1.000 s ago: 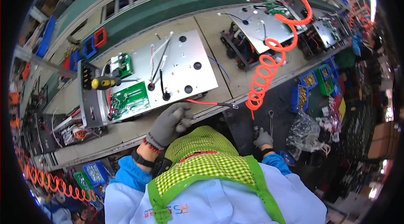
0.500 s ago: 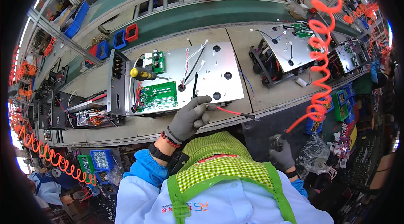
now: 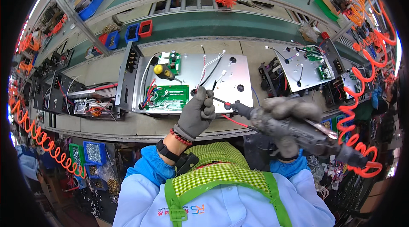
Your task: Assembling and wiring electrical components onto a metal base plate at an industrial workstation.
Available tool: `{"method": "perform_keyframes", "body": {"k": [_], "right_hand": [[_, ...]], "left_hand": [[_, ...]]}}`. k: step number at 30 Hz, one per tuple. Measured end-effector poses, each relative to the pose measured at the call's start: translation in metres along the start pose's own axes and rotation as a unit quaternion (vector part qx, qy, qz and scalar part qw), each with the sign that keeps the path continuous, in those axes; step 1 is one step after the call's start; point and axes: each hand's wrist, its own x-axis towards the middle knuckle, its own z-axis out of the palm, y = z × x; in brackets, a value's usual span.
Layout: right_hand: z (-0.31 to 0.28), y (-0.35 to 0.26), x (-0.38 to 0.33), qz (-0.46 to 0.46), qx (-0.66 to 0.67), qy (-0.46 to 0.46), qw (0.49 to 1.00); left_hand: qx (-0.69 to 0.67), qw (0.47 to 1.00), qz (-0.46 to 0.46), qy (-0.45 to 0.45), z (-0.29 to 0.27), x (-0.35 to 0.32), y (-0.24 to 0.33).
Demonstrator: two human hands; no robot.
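Observation:
My left hand (image 3: 197, 114), in a grey glove, is closed in a pinch over the front edge of a silver metal chassis (image 3: 232, 75). Whatever its fingertips hold is too small to make out. My right hand (image 3: 287, 118), also gloved and blurred, grips a black air screwdriver (image 3: 306, 135). The tool points left, its thin bit reaching to my left fingertips. On the chassis are a large green circuit board (image 3: 168, 99), a smaller board (image 3: 172, 60) and loose wires. A yellow-and-black screwdriver (image 3: 164, 72) lies between the boards. A red cable (image 3: 233, 121) sticks out below the front edge.
A coiled orange air hose (image 3: 350, 112) runs from the tool up the right side. Other part-built chassis stand left (image 3: 91, 101) and right (image 3: 304, 67) on the bench. Blue (image 3: 132, 33) and red (image 3: 145, 28) bins sit behind; a bin of screws (image 3: 94, 153) is below left.
My right hand has come up from beside my body with the air screwdriver, its bit now at my left fingertips. The left hand stays pinched near the chassis edge. The view has shifted slightly.

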Motion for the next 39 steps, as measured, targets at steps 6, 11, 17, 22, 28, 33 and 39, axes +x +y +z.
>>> {"method": "perform_keyframes", "body": {"k": [6,11,17,22,28,33,39], "right_hand": [[0.005,0.032,-0.005,-0.083,-0.019,-0.118,0.989],[0.001,0.037,-0.004,-0.083,-0.027,-0.169,0.982],[0.005,0.036,-0.009,-0.052,0.004,-0.135,0.989],[0.003,0.031,-0.015,0.053,-0.082,0.019,0.995],[-0.036,0.037,-0.006,0.054,-0.203,0.117,0.971],[-0.052,0.074,-0.020,0.116,-0.194,0.117,0.967],[-0.061,0.104,-0.037,0.158,-0.189,0.108,0.963]], "left_hand": [[-0.106,0.993,-0.013,0.046,0.005,-0.001,0.000],[-0.106,0.993,-0.002,0.047,0.002,-0.003,-0.002],[0.005,0.996,0.075,0.049,-0.003,-0.005,0.001],[0.156,0.984,-0.011,0.080,-0.013,-0.015,0.013],[0.477,0.768,0.308,0.296,-0.010,-0.065,0.082],[0.801,0.348,0.460,0.163,0.008,-0.032,0.134],[0.827,0.354,0.380,0.218,0.028,0.005,0.178]]}}
